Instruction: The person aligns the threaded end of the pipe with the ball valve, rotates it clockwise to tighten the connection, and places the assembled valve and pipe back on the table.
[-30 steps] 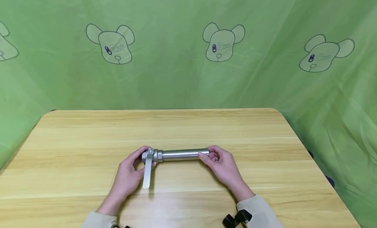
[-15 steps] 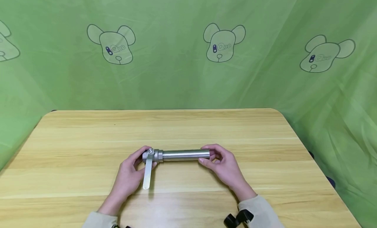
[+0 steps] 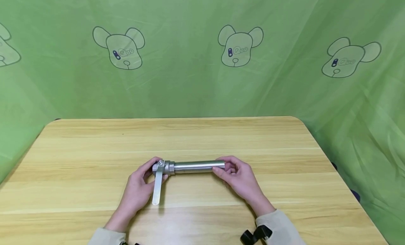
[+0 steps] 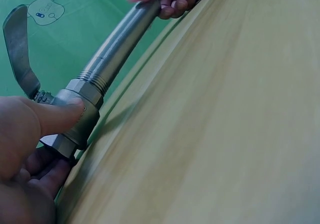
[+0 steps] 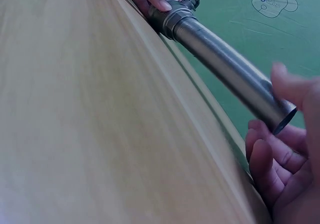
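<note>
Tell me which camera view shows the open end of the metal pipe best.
The right wrist view: only there can you see into the open end of the metal pipe, dark inside. The head view shows the metal pipe side-on, that end held by the right hand; the left wrist view shows that end pointing away.

Head looks down; wrist close-ups share the pipe (image 4: 120, 42).

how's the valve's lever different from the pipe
The lever is a flat, bent strip; the pipe is a round tube. In the head view, the lever points toward the bottom edge, the pipe sideways. The lever's tip is free; the right hand holds the pipe's end. Both are silvery and join the valve.
</note>
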The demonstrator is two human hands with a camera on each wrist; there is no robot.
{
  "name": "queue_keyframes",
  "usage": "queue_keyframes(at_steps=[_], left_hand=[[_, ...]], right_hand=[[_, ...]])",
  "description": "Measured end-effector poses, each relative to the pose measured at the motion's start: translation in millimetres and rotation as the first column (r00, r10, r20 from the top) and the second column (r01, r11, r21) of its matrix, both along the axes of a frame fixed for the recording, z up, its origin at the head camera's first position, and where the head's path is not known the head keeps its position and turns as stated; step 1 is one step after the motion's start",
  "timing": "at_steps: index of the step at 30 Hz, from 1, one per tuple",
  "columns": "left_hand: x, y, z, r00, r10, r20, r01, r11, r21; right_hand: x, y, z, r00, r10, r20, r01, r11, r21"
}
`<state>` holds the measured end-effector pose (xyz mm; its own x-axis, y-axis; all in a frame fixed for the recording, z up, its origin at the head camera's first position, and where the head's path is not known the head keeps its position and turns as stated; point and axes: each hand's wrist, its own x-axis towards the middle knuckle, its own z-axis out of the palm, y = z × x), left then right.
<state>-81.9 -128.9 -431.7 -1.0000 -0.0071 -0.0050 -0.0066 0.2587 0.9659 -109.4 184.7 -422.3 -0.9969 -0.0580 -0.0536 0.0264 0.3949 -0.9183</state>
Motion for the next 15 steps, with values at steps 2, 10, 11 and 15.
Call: queue_keyframes(at_steps=[2, 10, 11, 15], left_hand=[[0.4, -0.5, -0.2, 1.0, 0.003, 0.009, -0.003, 1.0, 0.003], [0.9, -1.1, -0.6, 1.0, 0.0, 0.027, -0.001, 1.0, 0.018], [0.8, -1.1, -0.5, 1.0, 0.0, 0.027, -0.001, 1.0, 0.017], [0.5, -0.7, -0.1, 1.0, -0.002, 0.025, 0.002, 1.0, 0.012]], right_hand=[[0.4, 1.3, -0.9, 0.999, 0.025, -0.024, -0.026, 0.999, -0.03], [1.7, 2.1, 0.6, 1.0, 0.018, -0.003, -0.018, 0.997, -0.074], [1.7, 2.0, 0.9, 1.0, 0.014, 0.01, -0.013, 0.997, -0.074], [1.4, 1.5, 1.4, 0.999, 0.004, 0.039, -0.001, 0.998, -0.065]])
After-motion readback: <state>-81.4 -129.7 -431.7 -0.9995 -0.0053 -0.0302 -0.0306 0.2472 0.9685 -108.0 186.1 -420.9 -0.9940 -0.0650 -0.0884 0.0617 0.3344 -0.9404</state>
